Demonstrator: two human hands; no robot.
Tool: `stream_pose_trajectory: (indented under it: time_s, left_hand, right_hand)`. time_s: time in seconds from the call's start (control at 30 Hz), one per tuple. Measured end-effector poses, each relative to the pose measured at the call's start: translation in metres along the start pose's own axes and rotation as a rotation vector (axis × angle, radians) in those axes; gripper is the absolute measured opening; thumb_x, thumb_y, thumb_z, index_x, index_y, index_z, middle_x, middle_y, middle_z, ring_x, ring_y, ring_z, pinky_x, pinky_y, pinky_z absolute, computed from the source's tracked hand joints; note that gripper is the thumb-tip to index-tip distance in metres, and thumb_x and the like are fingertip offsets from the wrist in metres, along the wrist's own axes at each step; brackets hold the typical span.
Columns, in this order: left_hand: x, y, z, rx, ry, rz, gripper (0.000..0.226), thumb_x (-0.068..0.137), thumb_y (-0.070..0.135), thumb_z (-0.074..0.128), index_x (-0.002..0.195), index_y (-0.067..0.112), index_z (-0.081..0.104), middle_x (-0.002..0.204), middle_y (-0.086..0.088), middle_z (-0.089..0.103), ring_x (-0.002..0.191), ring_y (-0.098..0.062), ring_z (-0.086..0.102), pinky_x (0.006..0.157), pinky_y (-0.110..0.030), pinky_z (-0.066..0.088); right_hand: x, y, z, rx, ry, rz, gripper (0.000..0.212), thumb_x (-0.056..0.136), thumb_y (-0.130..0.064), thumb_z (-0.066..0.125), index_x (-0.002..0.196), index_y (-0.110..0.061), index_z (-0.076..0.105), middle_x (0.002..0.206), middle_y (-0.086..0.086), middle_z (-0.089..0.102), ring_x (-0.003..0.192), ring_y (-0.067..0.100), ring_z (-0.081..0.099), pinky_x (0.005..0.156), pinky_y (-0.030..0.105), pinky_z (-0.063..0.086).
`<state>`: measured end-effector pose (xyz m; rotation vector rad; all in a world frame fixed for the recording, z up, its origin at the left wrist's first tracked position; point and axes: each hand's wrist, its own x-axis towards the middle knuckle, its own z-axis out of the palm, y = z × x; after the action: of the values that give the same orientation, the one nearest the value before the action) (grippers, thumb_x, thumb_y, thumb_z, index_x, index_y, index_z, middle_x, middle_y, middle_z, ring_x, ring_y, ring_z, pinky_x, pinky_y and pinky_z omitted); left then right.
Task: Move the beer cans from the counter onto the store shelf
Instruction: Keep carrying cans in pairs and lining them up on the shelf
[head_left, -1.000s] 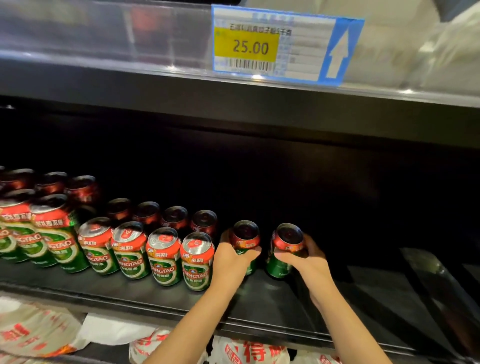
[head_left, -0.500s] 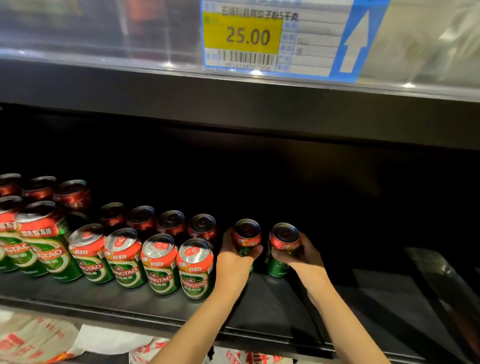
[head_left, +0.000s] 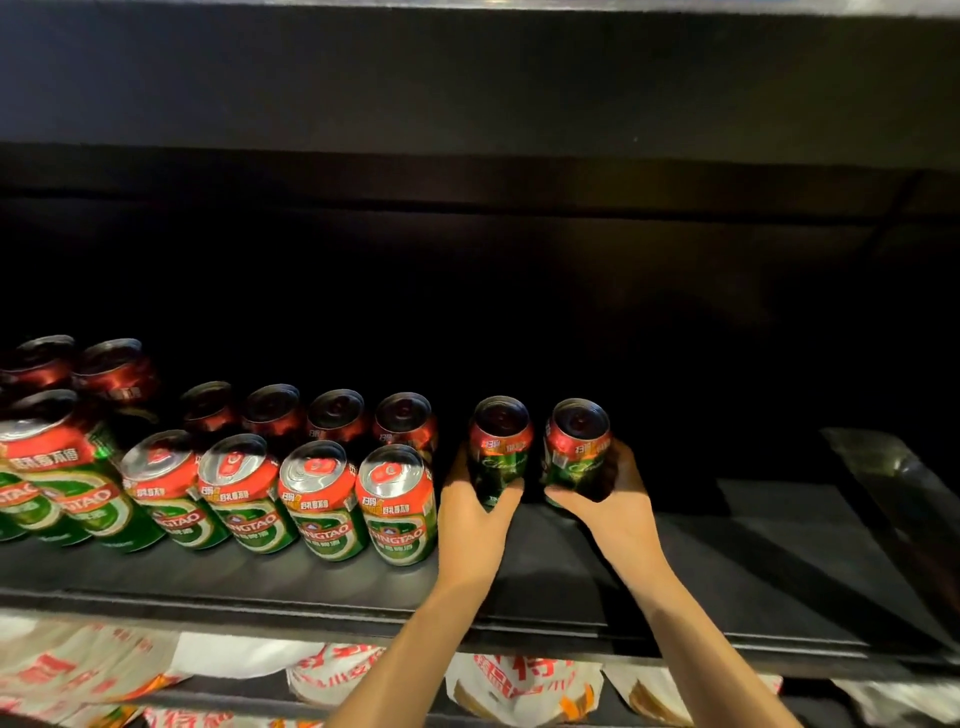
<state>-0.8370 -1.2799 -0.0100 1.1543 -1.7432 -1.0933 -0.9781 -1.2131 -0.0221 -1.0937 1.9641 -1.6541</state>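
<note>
On the dark store shelf (head_left: 675, 582) stand two rows of green and red beer cans (head_left: 311, 499), several in each row, with taller stacks at the far left. My left hand (head_left: 475, 512) grips one can (head_left: 500, 441) at the right end of the back row. My right hand (head_left: 613, 512) grips another can (head_left: 577, 447) just to its right. Both cans are upright, deep in the shadowed back of the shelf. Whether their bases touch the shelf is hidden by my hands.
To the right of the held cans the shelf floor is bare up to a dark side panel (head_left: 904, 499). The shelf above overhangs low (head_left: 467, 78). White packets with red print (head_left: 519, 680) fill the tier below the front edge.
The view has tilted down and moved closer, so the price label above has left the frame. Both hands have pushed their cans slightly deeper into the shelf.
</note>
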Motion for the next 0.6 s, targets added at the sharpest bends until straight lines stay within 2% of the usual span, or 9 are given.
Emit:
stream_pose_trajectory:
  time_s: [0.07, 0.17, 0.23, 0.27, 0.33, 0.43, 0.5, 0.53, 0.6]
  left_hand:
    - [0.0026, -0.0042, 0.0023, 0.001, 0.022, 0.019, 0.038, 0.081, 0.031, 0.071, 0.112, 0.017, 0.053, 0.086, 0.006, 0.06, 0.079, -0.007, 0.056, 0.074, -0.021, 0.046]
    - [0.0028, -0.0075, 0.0035, 0.032, 0.012, -0.01, 0.04, 0.077, 0.047, 0.069, 0.094, 0.013, 0.057, 0.073, 0.001, 0.058, 0.069, -0.013, 0.056, 0.067, -0.035, 0.05]
    - [0.0023, -0.0093, 0.0049, 0.067, 0.018, -0.012, 0.051, 0.074, 0.06, 0.061, 0.094, 0.013, 0.057, 0.078, 0.0, 0.057, 0.078, -0.018, 0.057, 0.072, -0.037, 0.05]
    - [0.0011, -0.0081, 0.0047, 0.082, 0.014, -0.013, 0.049, 0.075, 0.058, 0.059, 0.092, 0.012, 0.056, 0.08, 0.0, 0.054, 0.081, -0.019, 0.054, 0.074, -0.037, 0.049]
    - [-0.0016, -0.0049, 0.0033, 0.08, 0.008, -0.04, 0.034, 0.083, 0.041, 0.06, 0.086, 0.009, 0.05, 0.081, -0.003, 0.047, 0.083, -0.022, 0.049, 0.077, -0.04, 0.046]
    - [-0.0038, -0.0041, 0.0015, 0.018, -0.004, 0.016, 0.018, 0.087, 0.028, 0.06, 0.084, 0.015, 0.048, 0.081, -0.014, 0.055, 0.076, -0.025, 0.055, 0.071, -0.047, 0.048]
    - [-0.0038, -0.0026, 0.0001, 0.005, 0.008, 0.052, 0.018, 0.086, 0.029, 0.063, 0.089, 0.027, 0.046, 0.081, -0.01, 0.06, 0.075, -0.02, 0.059, 0.07, -0.044, 0.051]
    - [-0.0032, -0.0033, -0.0002, 0.005, 0.022, 0.069, 0.021, 0.085, 0.032, 0.065, 0.093, 0.028, 0.046, 0.083, -0.007, 0.061, 0.077, -0.018, 0.059, 0.071, -0.041, 0.052]
    - [-0.0018, -0.0083, 0.0011, 0.026, 0.033, 0.089, 0.035, 0.081, 0.043, 0.064, 0.104, 0.022, 0.049, 0.091, -0.003, 0.06, 0.085, -0.017, 0.058, 0.076, -0.036, 0.051]
  right_hand:
    - [0.0, 0.0022, -0.0013, -0.005, 0.013, -0.029, 0.08, 0.064, -0.012, 0.085, 0.132, -0.018, 0.042, 0.123, -0.001, 0.059, 0.111, 0.004, 0.058, 0.089, 0.014, 0.047]
    - [-0.0014, 0.0053, -0.003, -0.014, 0.004, -0.028, 0.079, 0.068, -0.013, 0.083, 0.134, -0.018, 0.04, 0.123, -0.002, 0.06, 0.113, 0.006, 0.058, 0.091, 0.018, 0.047]
    - [-0.0017, 0.0088, -0.0028, -0.053, -0.008, -0.021, 0.071, 0.073, -0.014, 0.08, 0.133, -0.017, 0.041, 0.115, -0.004, 0.062, 0.11, 0.011, 0.059, 0.086, 0.016, 0.047]
    - [-0.0023, 0.0095, -0.0023, -0.081, -0.013, -0.017, 0.066, 0.076, -0.014, 0.077, 0.131, -0.015, 0.042, 0.107, -0.007, 0.062, 0.107, 0.013, 0.06, 0.08, 0.011, 0.047]
    - [-0.0035, 0.0088, 0.0, -0.12, -0.021, -0.003, 0.061, 0.078, -0.016, 0.075, 0.13, -0.014, 0.042, 0.097, -0.013, 0.059, 0.1, 0.014, 0.06, 0.07, 0.004, 0.043]
    - [-0.0036, 0.0067, 0.0034, -0.152, -0.008, 0.008, 0.075, 0.072, -0.026, 0.081, 0.133, -0.015, 0.04, 0.109, -0.007, 0.057, 0.101, 0.008, 0.055, 0.071, 0.0, 0.04]
    - [-0.0027, 0.0082, 0.0037, -0.176, 0.023, -0.007, 0.079, 0.067, -0.031, 0.083, 0.132, -0.015, 0.042, 0.119, 0.001, 0.057, 0.107, 0.013, 0.055, 0.078, 0.005, 0.039]
    - [-0.0022, 0.0093, 0.0034, -0.196, 0.033, -0.016, 0.079, 0.067, -0.032, 0.083, 0.132, -0.014, 0.042, 0.122, 0.005, 0.057, 0.11, 0.017, 0.056, 0.082, 0.011, 0.041]
    - [-0.0024, 0.0096, 0.0032, -0.231, 0.045, -0.03, 0.076, 0.068, -0.031, 0.082, 0.13, -0.012, 0.044, 0.121, 0.01, 0.059, 0.11, 0.021, 0.058, 0.083, 0.021, 0.043]
